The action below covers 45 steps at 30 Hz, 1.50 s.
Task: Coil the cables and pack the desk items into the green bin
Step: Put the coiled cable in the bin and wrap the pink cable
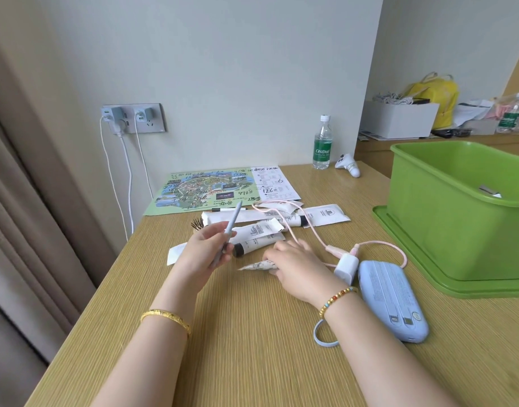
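Nearest, along the desk [252, 333] edge: a blue power bank [391, 301], long axis running away from the viewer, just beside the right forearm. Beyond it, a white charger plug [345, 267] with a pink cable [317, 233] uncoiled, trailing back-left across the tubes and looping right toward the bin.

Right hand [296, 268]: palm down, fingers curled around a small folded paper [256, 265] pressed against the desk. Left hand [205, 254]: raised, pinching a grey pen [227, 235], tip pointing up and away.

Farther, between and behind both hands: white tubes [261, 235] and sachets [325, 215], lying mostly crosswise. Then a map leaflet [211, 189] at the wall.

Green bin [457, 218] off to the right, well apart from the pen, open top facing up. Probably nearer for the right hand; for the left, a reach across the body and over the cable.
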### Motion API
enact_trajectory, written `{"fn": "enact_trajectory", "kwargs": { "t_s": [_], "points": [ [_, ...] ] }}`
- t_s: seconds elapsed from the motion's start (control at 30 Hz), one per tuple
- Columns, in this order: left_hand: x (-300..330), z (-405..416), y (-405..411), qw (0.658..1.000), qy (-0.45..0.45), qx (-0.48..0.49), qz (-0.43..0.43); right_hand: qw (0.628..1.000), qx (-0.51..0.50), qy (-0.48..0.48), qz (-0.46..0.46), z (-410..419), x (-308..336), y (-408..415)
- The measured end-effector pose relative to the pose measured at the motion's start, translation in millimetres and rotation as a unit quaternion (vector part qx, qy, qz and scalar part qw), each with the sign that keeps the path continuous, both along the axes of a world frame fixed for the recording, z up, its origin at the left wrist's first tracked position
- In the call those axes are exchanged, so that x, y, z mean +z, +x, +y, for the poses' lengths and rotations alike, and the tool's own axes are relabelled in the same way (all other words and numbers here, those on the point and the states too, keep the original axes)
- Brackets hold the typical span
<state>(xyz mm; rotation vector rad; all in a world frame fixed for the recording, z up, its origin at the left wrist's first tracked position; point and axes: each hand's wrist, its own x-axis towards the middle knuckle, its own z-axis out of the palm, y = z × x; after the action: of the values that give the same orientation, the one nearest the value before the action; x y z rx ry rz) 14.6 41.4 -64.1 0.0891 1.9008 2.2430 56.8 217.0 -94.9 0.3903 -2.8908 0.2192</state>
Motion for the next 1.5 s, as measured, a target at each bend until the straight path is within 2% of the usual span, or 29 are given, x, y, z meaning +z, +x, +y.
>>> {"fn": "enact_trajectory", "kwargs": {
  "t_s": [0.07, 0.13, 0.17, 0.23, 0.3, 0.4, 0.5, 0.57, 0.67, 0.73, 0.77, 0.83, 0.9, 0.97, 1.03, 1.17, 1.3, 1.37, 1.43, 1.5],
  "points": [
    [-1.0, 2.3, -0.5, 0.999, 0.028, 0.015, 0.010, 0.997, 0.009, -0.053, 0.060, -0.7, 4.3, 0.3],
    [0.2, 5.2, 0.2, 0.996, 0.068, 0.045, 0.018, 0.971, 0.002, -0.207, 0.119, -3.7, 13.2, 1.9],
    [1.4, 7.4, 0.8, 0.994, 0.086, 0.066, 0.023, 0.940, -0.002, -0.323, 0.110, -5.7, 19.8, 5.1],
    [4.1, 13.8, 4.2, 0.990, 0.099, 0.096, 0.036, 0.843, -0.010, -0.530, 0.086, -5.4, 30.9, 10.9],
    [10.5, 25.5, 11.2, 0.990, 0.083, 0.106, 0.047, 0.761, -0.050, -0.643, 0.073, 2.0, 39.7, 16.4],
    [34.5, 57.7, 23.1, 0.993, 0.069, 0.074, 0.056, 0.669, -0.105, -0.735, 0.038, 22.4, 60.9, 29.4],
    [71.0, 108.2, 35.4, 0.994, 0.085, -0.027, 0.055, 0.579, -0.107, -0.807, 0.048, 57.2, 97.3, 49.7],
    [94.1, 146.9, 46.8, 0.987, 0.115, -0.105, 0.040, 0.559, -0.082, -0.821, 0.087, 86.6, 124.4, 67.8],
    [123.2, 205.2, 67.5, 0.966, 0.171, -0.193, 0.015, 0.569, -0.106, -0.800, 0.159, 135.5, 154.4, 90.2],
    [138.1, 242.2, 78.4, 0.962, 0.159, -0.222, 0.016, 0.583, -0.160, -0.777, 0.176, 166.1, 166.6, 95.4],
    [144.6, 259.3, 82.1, 0.967, 0.123, -0.220, 0.028, 0.584, -0.191, -0.770, 0.172, 179.7, 170.5, 94.2],
    [152.6, 289.7, 83.6, 0.976, -0.013, -0.199, 0.091, 0.577, -0.255, -0.759, 0.161, 203.2, 176.3, 88.2],
    [156.9, 308.7, 82.3, 0.953, -0.164, -0.197, 0.161, 0.583, -0.275, -0.749, 0.152, 221.5, 179.1, 82.3],
    [157.7, 316.8, 77.1, 0.917, -0.268, -0.209, 0.211, 0.606, -0.268, -0.737, 0.131, 232.1, 180.0, 78.8],
    [156.2, 316.7, 70.3, 0.895, -0.317, -0.204, 0.238, 0.625, -0.282, -0.718, 0.116, 236.9, 182.1, 79.0],
    [142.8, 296.8, 57.6, 0.893, -0.323, -0.164, 0.268, 0.671, -0.295, -0.664, 0.150, 232.0, 185.5, 79.5],
    [120.9, 254.0, 44.3, 0.890, -0.326, -0.096, 0.304, 0.742, -0.250, -0.585, 0.209, 190.2, 174.9, 80.5],
    [103.5, 225.5, 39.4, 0.888, -0.336, -0.081, 0.304, 0.782, -0.208, -0.550, 0.208, 164.9, 162.7, 74.3],
    [83.2, 196.3, 35.7, 0.879, -0.370, -0.083, 0.291, 0.828, -0.182, -0.510, 0.145, 141.0, 144.8, 62.5],
    [62.2, 169.4, 33.5, 0.855, -0.427, -0.097, 0.278, 0.883, -0.182, -0.431, 0.045, 120.5, 121.4, 49.6]
  ]
}}
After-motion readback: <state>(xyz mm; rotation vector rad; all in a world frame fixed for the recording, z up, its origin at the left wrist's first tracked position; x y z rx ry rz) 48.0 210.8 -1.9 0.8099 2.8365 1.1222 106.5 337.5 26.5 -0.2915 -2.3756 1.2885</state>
